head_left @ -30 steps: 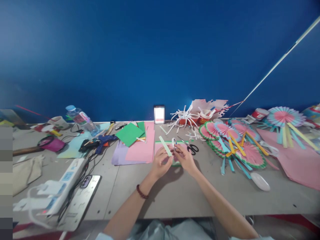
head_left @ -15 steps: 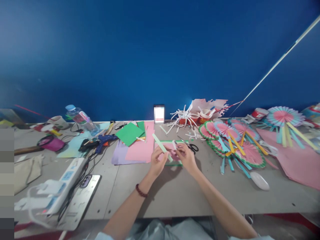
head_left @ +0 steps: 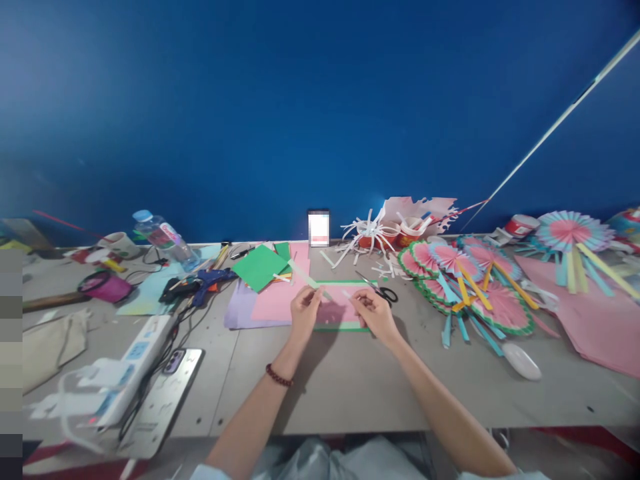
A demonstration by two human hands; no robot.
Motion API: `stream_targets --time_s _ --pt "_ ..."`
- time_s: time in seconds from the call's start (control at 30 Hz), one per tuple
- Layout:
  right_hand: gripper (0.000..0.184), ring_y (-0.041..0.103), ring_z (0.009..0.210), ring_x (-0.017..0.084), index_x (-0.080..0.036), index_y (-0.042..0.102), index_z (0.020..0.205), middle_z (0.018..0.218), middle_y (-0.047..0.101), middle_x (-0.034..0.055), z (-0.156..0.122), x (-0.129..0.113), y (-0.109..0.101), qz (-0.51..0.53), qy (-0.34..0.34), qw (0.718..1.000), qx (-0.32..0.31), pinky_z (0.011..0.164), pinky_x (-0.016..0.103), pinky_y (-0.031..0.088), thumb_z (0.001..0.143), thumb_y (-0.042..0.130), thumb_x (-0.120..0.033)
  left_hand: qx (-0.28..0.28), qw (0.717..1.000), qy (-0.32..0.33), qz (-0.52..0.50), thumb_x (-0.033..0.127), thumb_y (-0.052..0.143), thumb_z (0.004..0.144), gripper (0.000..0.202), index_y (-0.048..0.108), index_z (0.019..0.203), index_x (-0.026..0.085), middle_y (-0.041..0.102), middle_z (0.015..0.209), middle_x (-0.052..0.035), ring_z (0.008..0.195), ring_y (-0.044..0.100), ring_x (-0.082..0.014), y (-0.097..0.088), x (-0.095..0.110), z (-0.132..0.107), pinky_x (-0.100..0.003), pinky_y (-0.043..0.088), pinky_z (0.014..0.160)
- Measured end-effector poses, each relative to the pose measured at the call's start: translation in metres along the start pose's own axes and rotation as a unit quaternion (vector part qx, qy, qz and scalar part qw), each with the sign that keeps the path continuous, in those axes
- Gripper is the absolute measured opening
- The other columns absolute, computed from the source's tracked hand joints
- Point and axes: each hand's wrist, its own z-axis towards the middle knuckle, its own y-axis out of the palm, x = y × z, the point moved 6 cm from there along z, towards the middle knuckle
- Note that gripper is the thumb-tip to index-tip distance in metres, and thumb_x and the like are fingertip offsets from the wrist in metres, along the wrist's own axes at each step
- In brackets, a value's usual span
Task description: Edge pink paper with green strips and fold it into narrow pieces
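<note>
My left hand point(head_left: 305, 312) pinches a pale green paper strip point(head_left: 301, 272), which slants up and to the left from the fingers. In the fingertips of my right hand point(head_left: 375, 315) is a small white strip point(head_left: 347, 294), partly hidden and blurred. A gap separates the two hands. Beneath them lies a pink sheet with green edges point(head_left: 336, 312). Black-handled scissors point(head_left: 388, 294) rest just beyond my right hand.
Green squares point(head_left: 261, 268) lie on pink and lilac sheets to the left. Pleated paper fans point(head_left: 505, 308) spread on the right, near a white computer mouse point(head_left: 521, 361). A phone point(head_left: 163, 403), power strip point(head_left: 137, 367), glue gun point(head_left: 205, 285) and bottle point(head_left: 165, 237) occupy the left side.
My hands have moved apart, the left one shifting left with the green strip. The white strip in my right hand now shows less, and more of the pink sheet is visible.
</note>
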Motion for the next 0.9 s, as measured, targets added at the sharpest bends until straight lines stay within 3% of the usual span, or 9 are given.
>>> stream_targets --time_s 0.07,0.13,0.23,0.4,0.67,0.9 --pt "0.032 0.037 0.031 0.007 -0.020 0.059 0.076 0.045 0.045 -0.0072 0.000 0.000 0.000 0.020 0.027 0.999 -0.002 0.031 0.019 0.028 0.071 0.063 -0.052 -0.012 0.999 -0.041 -0.032 0.044 0.073 0.067 0.030 0.066 0.066 0.015 0.055 0.050 0.0029 0.044 0.046 -0.0074 0.003 -0.005 0.001 -0.020 0.034 0.042" --pt "0.035 0.035 0.032 0.007 -0.020 0.059 0.074 0.042 0.040 -0.0086 0.000 -0.002 0.000 0.025 0.034 0.999 -0.001 0.033 0.019 0.027 0.068 0.065 -0.054 -0.015 0.996 -0.074 -0.056 0.044 0.076 0.063 0.033 0.068 0.072 0.014 0.063 0.055 -0.0008 0.049 0.055 -0.0108 0.006 -0.009 0.000 -0.021 0.039 0.044" --pt "0.036 0.031 0.036 0.007 -0.019 0.059 0.072 0.041 0.034 -0.0092 -0.001 -0.007 0.003 0.022 0.022 1.000 0.000 0.036 0.020 0.026 0.067 0.066 -0.054 -0.006 0.990 -0.109 -0.085 0.044 0.077 0.061 0.036 0.070 0.076 0.012 0.071 0.069 -0.0080 0.065 0.066 -0.0180 0.010 -0.011 -0.004 -0.023 0.047 0.052" --pt "0.029 0.025 0.041 0.007 -0.018 0.061 0.071 0.044 0.028 -0.0089 -0.004 -0.013 0.005 -0.017 -0.017 1.000 0.006 0.040 0.022 0.021 0.070 0.063 -0.047 -0.028 0.980 -0.127 -0.149 0.049 0.073 0.065 0.038 0.071 0.077 0.013 0.073 0.096 -0.0132 0.075 0.070 -0.0217 0.014 -0.014 -0.007 -0.031 0.054 0.065" --pt "0.037 0.025 0.043 0.008 -0.017 0.065 0.070 0.044 0.029 -0.0073 -0.005 -0.014 0.006 -0.058 -0.010 0.998 0.000 0.043 0.023 0.021 0.069 0.062 -0.054 -0.096 0.970 -0.162 -0.155 0.051 0.072 0.063 0.043 0.073 0.082 0.012 0.074 0.082 -0.0132 0.080 0.070 -0.0261 0.024 -0.021 -0.011 -0.035 0.055 0.071" --pt "0.035 0.024 0.044 0.008 -0.016 0.065 0.070 0.046 0.026 -0.0076 -0.004 -0.008 0.006 -0.085 -0.016 0.996 0.001 0.043 0.023 0.019 0.071 0.060 -0.051 -0.113 0.973 -0.152 -0.130 0.053 0.073 0.062 0.043 0.074 0.079 0.013 0.074 0.082 -0.0126 0.076 0.070 -0.0245 0.027 -0.015 -0.015 -0.032 0.054 0.067"
